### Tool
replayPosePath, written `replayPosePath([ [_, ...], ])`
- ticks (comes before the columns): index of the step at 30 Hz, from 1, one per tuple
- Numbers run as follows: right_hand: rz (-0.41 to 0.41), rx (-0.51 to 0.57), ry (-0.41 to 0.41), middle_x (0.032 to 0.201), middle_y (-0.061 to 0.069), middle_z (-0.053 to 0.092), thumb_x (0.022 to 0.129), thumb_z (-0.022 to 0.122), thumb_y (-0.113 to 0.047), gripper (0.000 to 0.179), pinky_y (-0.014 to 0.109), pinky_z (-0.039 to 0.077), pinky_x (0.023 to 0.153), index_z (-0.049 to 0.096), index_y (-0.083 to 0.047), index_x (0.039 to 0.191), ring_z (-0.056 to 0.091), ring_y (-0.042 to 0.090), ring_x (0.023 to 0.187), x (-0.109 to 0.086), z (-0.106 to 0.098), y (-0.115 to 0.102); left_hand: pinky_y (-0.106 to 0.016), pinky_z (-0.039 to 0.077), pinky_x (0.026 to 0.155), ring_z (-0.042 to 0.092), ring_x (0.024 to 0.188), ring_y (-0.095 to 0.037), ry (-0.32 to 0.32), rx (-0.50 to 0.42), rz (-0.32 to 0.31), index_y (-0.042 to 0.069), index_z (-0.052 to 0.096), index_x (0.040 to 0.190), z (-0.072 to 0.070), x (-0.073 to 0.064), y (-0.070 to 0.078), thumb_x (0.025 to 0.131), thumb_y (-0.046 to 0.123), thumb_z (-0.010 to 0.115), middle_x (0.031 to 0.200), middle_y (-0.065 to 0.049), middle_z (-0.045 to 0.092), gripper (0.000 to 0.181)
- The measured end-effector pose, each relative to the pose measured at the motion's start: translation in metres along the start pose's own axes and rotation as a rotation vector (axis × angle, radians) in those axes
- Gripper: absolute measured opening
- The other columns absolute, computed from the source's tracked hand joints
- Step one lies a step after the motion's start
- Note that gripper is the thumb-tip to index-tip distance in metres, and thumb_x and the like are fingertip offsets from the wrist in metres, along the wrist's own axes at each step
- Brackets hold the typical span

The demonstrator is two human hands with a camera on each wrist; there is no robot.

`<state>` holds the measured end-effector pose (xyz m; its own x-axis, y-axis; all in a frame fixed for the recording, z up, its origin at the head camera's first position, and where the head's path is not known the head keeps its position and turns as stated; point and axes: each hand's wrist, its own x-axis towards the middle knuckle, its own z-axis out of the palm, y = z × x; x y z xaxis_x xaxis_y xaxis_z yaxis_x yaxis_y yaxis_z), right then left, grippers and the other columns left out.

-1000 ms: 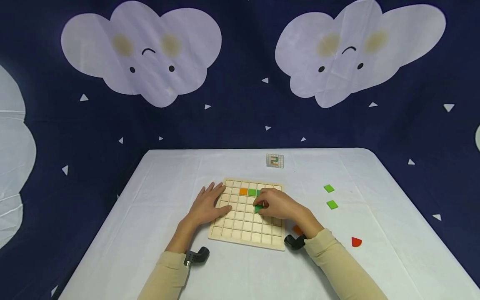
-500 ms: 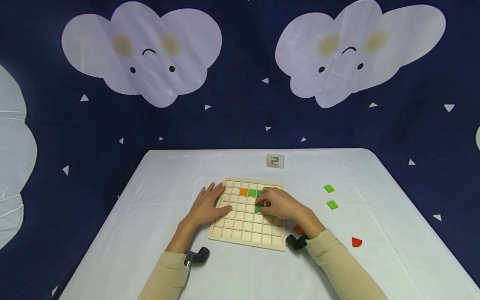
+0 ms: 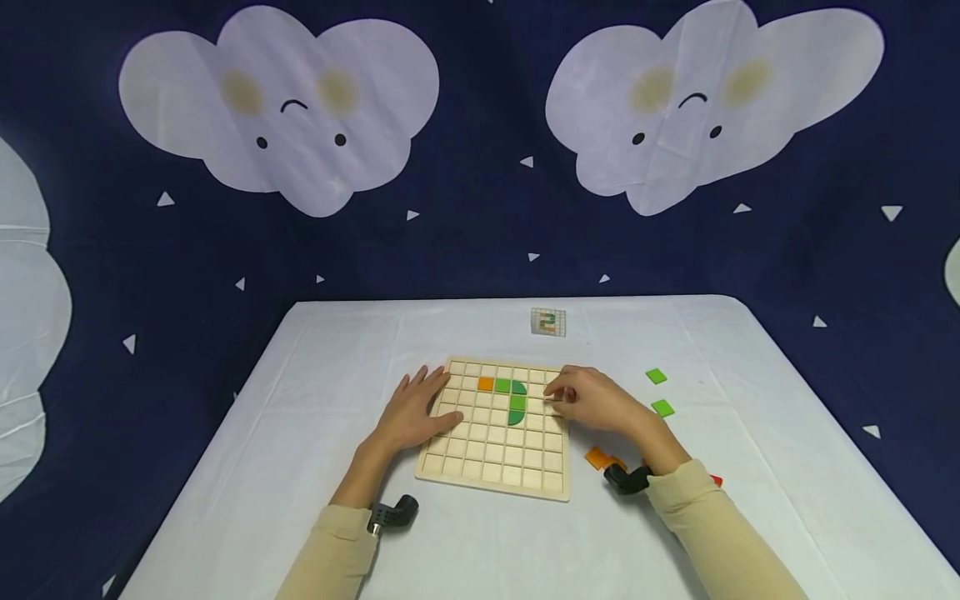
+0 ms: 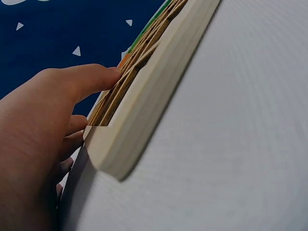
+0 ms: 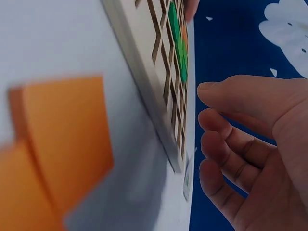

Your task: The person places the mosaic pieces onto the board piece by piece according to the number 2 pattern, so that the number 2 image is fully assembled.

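Observation:
A pale wooden grid board (image 3: 480, 454) lies on the table. My left hand (image 3: 412, 415) rests at its left edge, fingers spread, thumb (image 4: 98, 77) over the frame. Set in the upper cells are an orange square tile (image 3: 486, 384), a light green square tile (image 3: 502, 386) and a dark green rounded tile (image 3: 518, 387). Below that last one come another light green square (image 3: 517, 402) and a second dark green rounded tile (image 3: 516, 417). Over the board's right edge hovers my right hand (image 3: 600, 402); its loosely bent fingers hold nothing, the thumb apart from them in the right wrist view.
Orange tiles (image 3: 597, 457) lie off the board's lower right corner, overlapping. Two light green tiles, one farther (image 3: 656, 376) and one nearer (image 3: 663, 408), are to the right. The sleeve partly covers a red piece (image 3: 717, 480). Behind the board is a small patterned card (image 3: 548, 322).
My right hand has let go of the dark green rounded tile and moved right, uncovering the column of green tiles and the orange tiles on the table. The left hand stays put.

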<state>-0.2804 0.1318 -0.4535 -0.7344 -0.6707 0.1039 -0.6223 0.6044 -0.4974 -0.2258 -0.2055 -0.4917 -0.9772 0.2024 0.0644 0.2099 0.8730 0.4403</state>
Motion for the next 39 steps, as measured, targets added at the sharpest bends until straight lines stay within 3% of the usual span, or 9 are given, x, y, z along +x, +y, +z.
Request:
replayPosePath([
  [25, 0.064, -0.016, 0.122, 0.084, -0.009, 0.060, 0.084, 0.072, -0.008, 0.021, 0.025, 0.046, 0.057, 0.074, -0.009, 0.104, 0.051, 0.010, 0.071, -0.053, -0.029, 0.042, -0.042, 0.003, 0.117, 0.012, 0.145, -0.022, 0.023, -0.007, 0.011, 0.014, 0.037, 0.149, 0.003, 0.000, -0.001, 0.083, 0.064, 0.058, 0.155, -0.001, 0.029, 0.086],
  [39, 0.176, 0.000, 0.200, 0.090, -0.003, 0.062, 0.084, 0.075, -0.016, 0.023, 0.026, 0.045, 0.056, 0.073, -0.008, 0.105, 0.051, 0.015, 0.073, -0.084, -0.045, 0.071, -0.043, 0.004, 0.117, 0.014, 0.144, -0.024, 0.031, -0.015, 0.017, 0.013, 0.038, 0.149, 0.003, 0.001, 0.002, 0.083, 0.060, 0.061, 0.154, -0.002, 0.030, 0.084],
])
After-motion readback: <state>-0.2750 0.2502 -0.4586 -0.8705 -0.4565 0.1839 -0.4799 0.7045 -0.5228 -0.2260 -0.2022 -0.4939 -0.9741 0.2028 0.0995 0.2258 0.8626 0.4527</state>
